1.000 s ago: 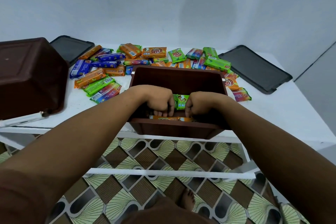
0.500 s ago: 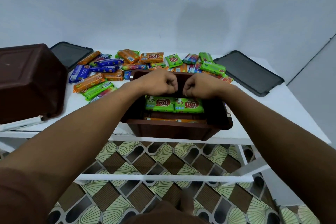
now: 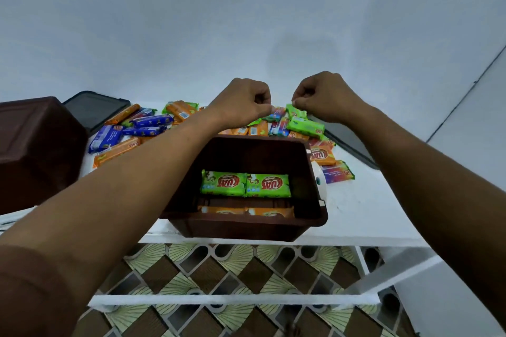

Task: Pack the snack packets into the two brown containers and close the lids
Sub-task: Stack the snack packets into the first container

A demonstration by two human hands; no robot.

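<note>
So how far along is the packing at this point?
Early. Done: green pair and orange packets in the open container. In hand: left hand pinches a striped packet, right hand a lime packet. Left: the pile, upturned container, both lids.

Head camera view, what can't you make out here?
Head view: whether left hand or right hand pinches a packet; curled fingers hide contact.
Orange packets in brown container: near rim covers them.
Right lid: right forearm hides most.
Second container: left edge cuts it.
</note>
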